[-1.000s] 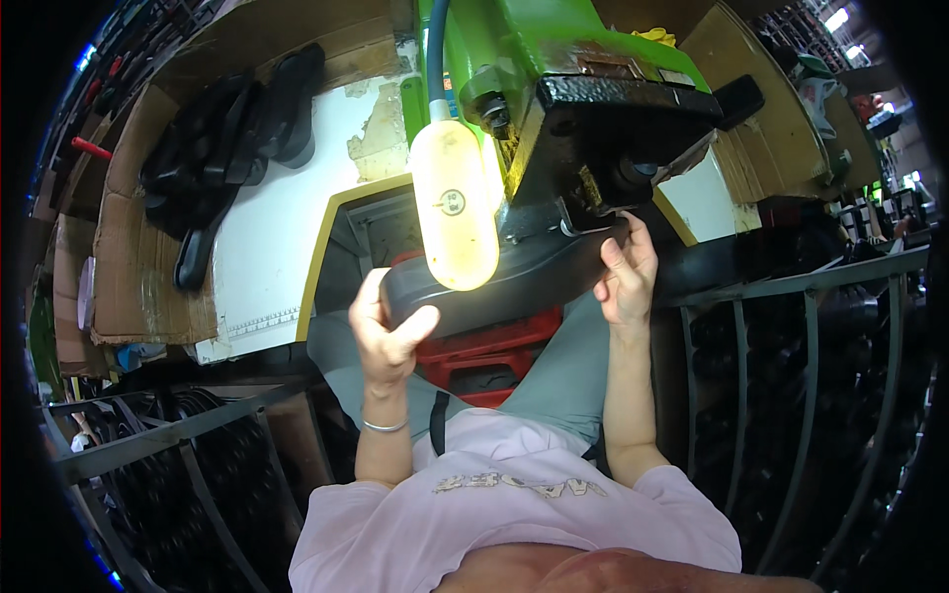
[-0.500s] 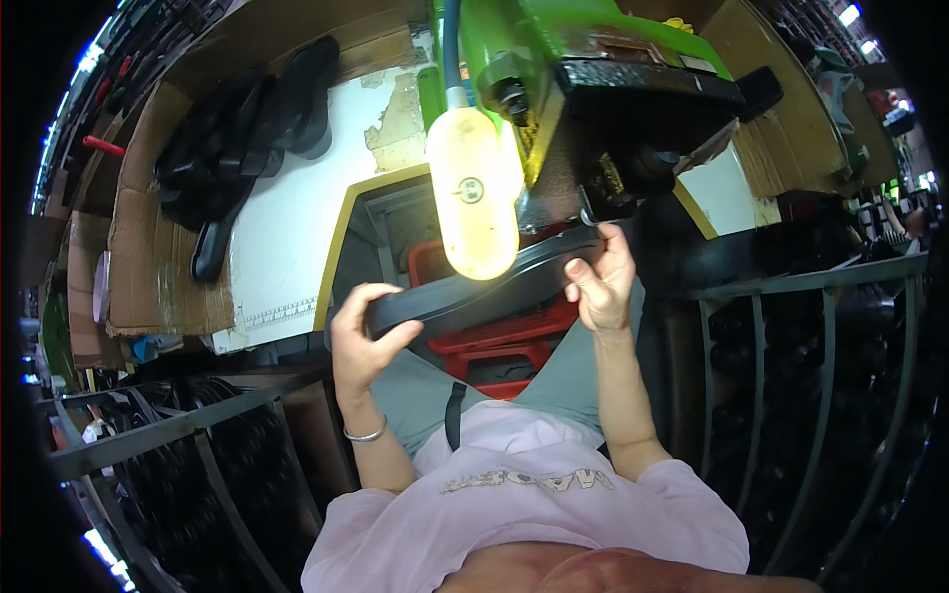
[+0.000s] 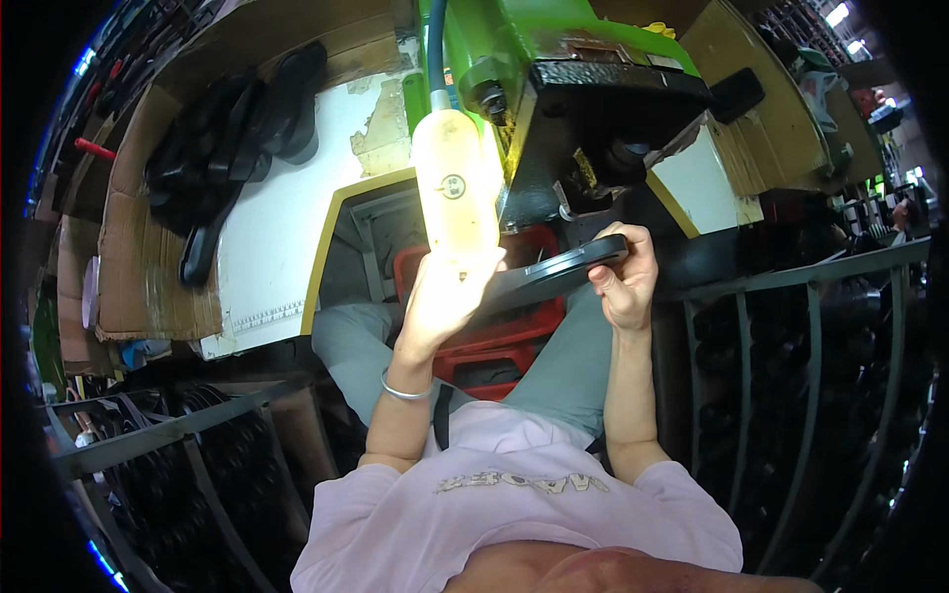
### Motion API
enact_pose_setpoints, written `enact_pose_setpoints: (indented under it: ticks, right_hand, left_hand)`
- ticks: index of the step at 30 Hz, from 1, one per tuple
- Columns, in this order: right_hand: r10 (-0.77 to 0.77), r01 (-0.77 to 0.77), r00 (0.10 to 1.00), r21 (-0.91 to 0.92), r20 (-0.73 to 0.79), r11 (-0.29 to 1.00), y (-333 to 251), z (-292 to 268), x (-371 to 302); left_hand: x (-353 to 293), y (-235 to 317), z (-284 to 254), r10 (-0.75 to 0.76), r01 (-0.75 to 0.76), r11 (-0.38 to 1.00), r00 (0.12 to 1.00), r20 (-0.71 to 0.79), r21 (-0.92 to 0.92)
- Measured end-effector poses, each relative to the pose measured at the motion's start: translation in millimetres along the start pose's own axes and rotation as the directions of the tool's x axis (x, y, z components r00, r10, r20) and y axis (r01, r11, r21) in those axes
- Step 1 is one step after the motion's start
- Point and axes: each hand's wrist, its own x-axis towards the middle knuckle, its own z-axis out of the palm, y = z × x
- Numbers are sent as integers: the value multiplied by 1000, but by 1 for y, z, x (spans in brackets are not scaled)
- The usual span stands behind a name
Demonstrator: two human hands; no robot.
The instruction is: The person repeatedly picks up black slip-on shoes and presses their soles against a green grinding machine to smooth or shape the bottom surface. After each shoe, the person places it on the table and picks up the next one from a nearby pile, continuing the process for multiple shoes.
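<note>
A black shoe sole (image 3: 539,277) slants between my hands below the machine head, its rounded right end raised. My right hand (image 3: 628,277) grips that end, thumb on the near side and fingers curled behind. My left hand (image 3: 445,301), with a bracelet at the wrist, is closed at the sole's left part and covers it. Strong light washes out its fingers, which reach the lower tip of a glowing oval lamp (image 3: 453,188). Just beyond the sole stands a green and black machine (image 3: 613,94).
More black soles (image 3: 232,128) are heaped on the white tabletop (image 3: 267,237), inside cardboard walls (image 3: 138,247). Below the sole, a red plastic crate (image 3: 484,366) shows between my knees. Metal racks (image 3: 188,425) with black pieces flank me, another rack (image 3: 816,346) being on the right.
My left hand has moved right, up against the lamp's lower tip. The sole has turned, so its right end now shows its edge. My right hand has shifted slightly right and down.
</note>
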Motion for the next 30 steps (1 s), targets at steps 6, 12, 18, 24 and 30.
enact_pose_setpoints:
  ticks: [6,12,18,24,30]
  right_hand:
    - [-2,1,1000,28,17,1000,7,8,2]
    - [177,-118,962,266,-208,957,18,-10,5]
    - [304,-230,934,340,-185,912,24,7,8]
    - [367,-313,925,349,-99,883,28,30,4]
    - [369,-345,925,208,-91,915,23,50,3]
  left_hand:
    - [-13,2,-16,-23,5,980,996,-89,-199]
    - [-29,40,-28,240,-210,807,971,18,553]
    - [-13,50,-60,132,-130,943,991,14,306]
    - [-26,15,-88,-14,11,991,1000,21,137]
    - [-55,-33,-93,-44,45,998,999,16,-32]
